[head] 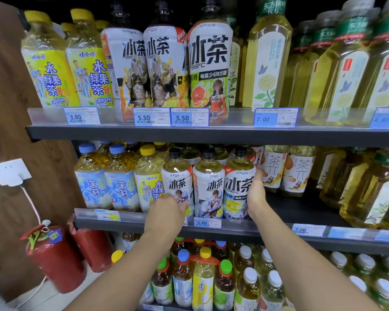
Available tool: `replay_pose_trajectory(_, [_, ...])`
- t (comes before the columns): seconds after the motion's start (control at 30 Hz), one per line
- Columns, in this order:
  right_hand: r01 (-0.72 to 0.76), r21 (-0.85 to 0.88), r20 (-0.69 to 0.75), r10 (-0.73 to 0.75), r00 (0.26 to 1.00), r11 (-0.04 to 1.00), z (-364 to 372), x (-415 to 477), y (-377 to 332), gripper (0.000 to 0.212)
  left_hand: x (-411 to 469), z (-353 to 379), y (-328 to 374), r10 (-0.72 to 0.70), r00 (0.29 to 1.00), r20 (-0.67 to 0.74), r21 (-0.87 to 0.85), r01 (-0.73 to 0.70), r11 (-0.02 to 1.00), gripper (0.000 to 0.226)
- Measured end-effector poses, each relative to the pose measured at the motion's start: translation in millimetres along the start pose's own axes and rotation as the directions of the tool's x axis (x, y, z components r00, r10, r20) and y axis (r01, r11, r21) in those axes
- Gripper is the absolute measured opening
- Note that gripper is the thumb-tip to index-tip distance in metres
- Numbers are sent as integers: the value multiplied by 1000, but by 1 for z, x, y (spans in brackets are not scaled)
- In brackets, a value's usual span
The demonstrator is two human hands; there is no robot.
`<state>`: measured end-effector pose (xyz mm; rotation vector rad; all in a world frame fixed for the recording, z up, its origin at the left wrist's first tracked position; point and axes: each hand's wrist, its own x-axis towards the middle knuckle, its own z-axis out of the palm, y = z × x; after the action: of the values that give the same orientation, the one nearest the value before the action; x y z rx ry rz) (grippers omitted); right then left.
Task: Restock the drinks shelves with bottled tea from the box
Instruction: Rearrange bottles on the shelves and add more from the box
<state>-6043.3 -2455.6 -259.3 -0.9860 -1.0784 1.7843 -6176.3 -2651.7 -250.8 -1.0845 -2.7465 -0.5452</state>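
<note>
Both forearms reach to the middle shelf (121,226), where three iced-tea bottles front the row. Right hand (255,194) presses flat against the right bottle (237,189); left hand (166,212) covers the left bottle (176,180), grip unclear. Probably straightening; the box is out of view, so the remaining stock is unknown.

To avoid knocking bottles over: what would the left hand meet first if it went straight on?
Likely the leftmost white-labelled, black-capped plastic tea bottle on the middle shelf; the left hand looks nearly touching.
</note>
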Motion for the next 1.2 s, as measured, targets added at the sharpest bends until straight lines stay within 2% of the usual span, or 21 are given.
replay_pose_trajectory(0.13, [-51, -63, -3, 51, 999, 997, -7, -7, 5, 77, -7, -2, -11, 29, 999, 29, 30, -30, 999, 59])
replay_pose_trajectory(0.2, [-46, -185, -87, 30, 996, 982, -10, -17, 1, 74, -19, -5, -18, 27, 998, 53, 41, -29, 999, 62])
replay_pose_trajectory(0.27, [-2, -350, -173, -63, 983, 937, -14, -32, -4, 69, -34, -14, -23, 21, 996, 85, 58, -26, 998, 61])
replay_pose_trajectory(0.37, [121, -550, -97, -208, 973, 827, -18, -73, -7, 58, -62, -37, -24, 33, 991, 130, 42, -39, 998, 56])
replay_pose_trajectory(0.47, [170, -659, 5, -222, 975, 733, -20, -126, -5, 54, -93, -63, -21, 38, 985, 170, -22, -35, 999, 50])
replay_pose_trajectory(0.63, [228, -738, 150, -175, 973, 636, -31, -201, -6, 56, -144, -99, -19, 87, 981, 174, -89, -72, 993, 44])
replay_pose_trajectory(0.9, [369, -782, 292, -228, 929, 501, -64, -294, -20, 58, -226, -134, 6, 217, 965, 147, -158, -193, 968, 44])
replay_pose_trajectory(1.03, [402, -807, 318, -254, 913, 433, -89, -325, -23, 54, -261, -137, 21, 265, 950, 165, -138, -243, 960, 43])
replay_pose_trajectory(1.2, [373, -843, 307, -223, 925, 387, -114, -348, -21, 53, -285, -148, 40, 317, 932, 177, -147, -293, 945, 39])
